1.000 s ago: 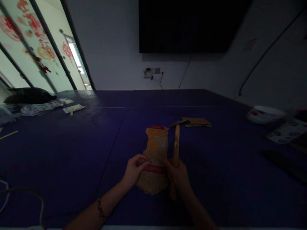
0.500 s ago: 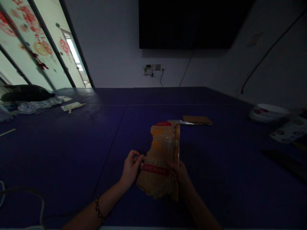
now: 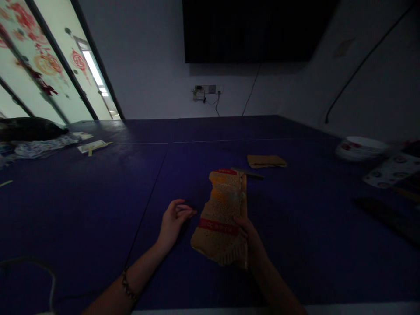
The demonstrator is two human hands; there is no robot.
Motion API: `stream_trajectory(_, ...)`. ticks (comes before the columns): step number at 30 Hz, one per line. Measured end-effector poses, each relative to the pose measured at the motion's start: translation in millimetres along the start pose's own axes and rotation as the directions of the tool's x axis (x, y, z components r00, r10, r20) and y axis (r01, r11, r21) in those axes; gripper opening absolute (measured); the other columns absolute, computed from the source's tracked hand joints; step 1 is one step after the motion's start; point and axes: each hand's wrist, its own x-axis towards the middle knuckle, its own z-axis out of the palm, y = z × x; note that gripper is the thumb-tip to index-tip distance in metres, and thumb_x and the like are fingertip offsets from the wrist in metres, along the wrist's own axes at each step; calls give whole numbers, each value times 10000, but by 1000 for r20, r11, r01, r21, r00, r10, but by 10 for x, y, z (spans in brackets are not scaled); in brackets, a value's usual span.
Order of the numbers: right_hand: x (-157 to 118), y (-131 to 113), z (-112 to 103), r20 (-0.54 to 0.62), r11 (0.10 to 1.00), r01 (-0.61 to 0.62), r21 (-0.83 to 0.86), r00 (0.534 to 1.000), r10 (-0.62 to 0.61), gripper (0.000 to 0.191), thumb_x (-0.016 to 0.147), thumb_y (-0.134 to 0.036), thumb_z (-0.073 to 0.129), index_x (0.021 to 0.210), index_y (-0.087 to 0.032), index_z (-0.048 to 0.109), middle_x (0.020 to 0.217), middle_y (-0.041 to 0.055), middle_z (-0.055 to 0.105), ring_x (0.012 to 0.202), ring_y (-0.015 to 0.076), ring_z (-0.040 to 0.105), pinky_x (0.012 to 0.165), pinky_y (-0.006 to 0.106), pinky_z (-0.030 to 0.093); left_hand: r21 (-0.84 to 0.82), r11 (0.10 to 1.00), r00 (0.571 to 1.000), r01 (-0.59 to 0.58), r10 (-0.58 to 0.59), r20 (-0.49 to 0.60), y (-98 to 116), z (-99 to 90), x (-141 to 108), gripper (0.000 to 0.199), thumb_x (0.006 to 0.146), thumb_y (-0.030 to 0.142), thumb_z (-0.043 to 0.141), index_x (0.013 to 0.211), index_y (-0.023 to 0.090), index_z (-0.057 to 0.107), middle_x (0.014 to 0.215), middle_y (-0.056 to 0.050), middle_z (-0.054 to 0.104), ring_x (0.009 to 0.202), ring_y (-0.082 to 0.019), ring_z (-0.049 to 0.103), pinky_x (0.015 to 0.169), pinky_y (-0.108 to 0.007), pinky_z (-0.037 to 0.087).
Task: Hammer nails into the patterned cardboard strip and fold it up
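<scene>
A torn piece of brown cardboard [image 3: 218, 205] is held up over the purple tabletop. It has rows of small dots, a red printed band near its lower part, an orange patch above and a ragged left edge. My right hand [image 3: 251, 238] grips its right side, thumb across the front. To the left, my left hand [image 3: 173, 221] is apart from the cardboard, with thumb and fingers pinched together. Whether anything small sits between those fingertips is not clear. Behind the cardboard's top corner lies a flat grey blade-like thing [image 3: 252, 174], partly hidden.
A smaller folded brown cardboard piece [image 3: 266, 161] lies farther back on the purple table [image 3: 98, 210]. White bowls [image 3: 361, 148] and a dark flat object [image 3: 383, 218] are at the right. A pale cable [image 3: 49, 273] runs at the lower left; papers [image 3: 93, 146] lie at the far left.
My left hand has come away from the cardboard's left edge, moving left. My right hand still holds the cardboard, which has turned slightly. The view has shifted a little.
</scene>
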Motion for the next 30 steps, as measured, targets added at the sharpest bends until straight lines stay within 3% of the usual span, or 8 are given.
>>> stream_trajectory(5,-12,7,7,-33,995,-50,88,998,54,217,588,-361,620,701,-200,527,368,-79,446,331,108,449,368,228,381,-77,993,995,87,-84,48,-22,-15,4,326,596,280,678,841,91,577,820,-128,670,780,-209,639,756,-337,491)
stream_trajectory(9,-18,9,35,-80,980,-98,173,990,113,255,547,-297,666,729,-197,518,425,-88,490,338,78,437,393,213,396,-190,980,997,62,-54,51,69,0,-16,420,628,250,668,995,121,510,909,-132,661,844,-209,628,806,-354,472)
stream_trajectory(13,-2,2,48,-53,968,-127,215,989,141,268,515,-283,689,665,-192,486,328,-134,328,272,42,309,331,175,318,-234,966,993,106,-92,72,176,-14,-8,320,614,249,677,870,96,561,902,-138,658,811,-197,633,740,-289,494)
stream_trajectory(17,-12,1,60,-23,974,-119,191,992,125,233,553,-297,658,666,-197,480,331,-132,311,272,44,288,311,173,272,-191,973,992,129,-128,17,219,-65,13,255,616,289,668,750,84,594,624,-40,643,437,-76,557,447,-182,438)
stream_trajectory(19,-14,12,68,-6,973,-117,199,993,120,223,563,-286,649,684,-200,483,339,-131,320,280,47,301,317,171,274,-179,979,995,97,-100,-9,233,-76,17,251,633,318,648,706,83,600,537,-2,598,366,-42,487,384,-158,376)
stream_trajectory(22,13,50,70,37,964,-138,228,990,134,247,540,-264,665,663,-198,461,329,-142,295,268,28,259,299,150,229,-140,987,997,75,-74,8,265,-46,5,273,672,350,605,715,80,617,565,-18,608,423,-62,522,441,-181,418)
stream_trajectory(26,63,104,65,37,968,-125,217,992,120,306,498,-239,682,720,-188,479,392,-119,419,306,35,347,325,153,301,-8,995,989,97,-96,113,333,73,-82,275,639,245,646,866,92,624,778,-81,671,721,-145,618,696,-255,475)
stream_trajectory(30,60,112,88,88,970,-134,202,989,118,306,486,-233,683,722,-177,497,365,-124,390,281,28,310,293,147,262,204,978,968,37,-85,235,410,210,-205,230,711,277,570,849,114,655,791,-83,670,700,-159,605,675,-292,470)
